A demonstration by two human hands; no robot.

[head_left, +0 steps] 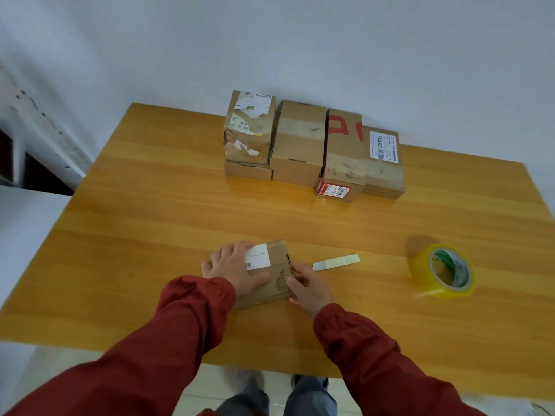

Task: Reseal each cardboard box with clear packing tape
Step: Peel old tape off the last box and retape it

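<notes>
The small cardboard box [277, 258], judged light, stiff and best held by its edges, is seen at the near middle of the worktop [150, 235], pressed by the flat, spread left hand [237, 268] and gripped at its right end by the curled right hand [310, 288].

Small box [277, 285]: brown cardboard with a white label on top, lid closed, lying flat near the front of the surface [150, 205].
Tape roll [420, 265]: yellowish clear tape on a green-and-white core, propped on its edge, well to the right of the small box.
Back row: torn-label box [249, 136] stacked on a flat box [247, 170], then plain box [300, 145], red-printed box [344, 157] and white-label box [383, 175], side by side, neighbours touching.
</notes>
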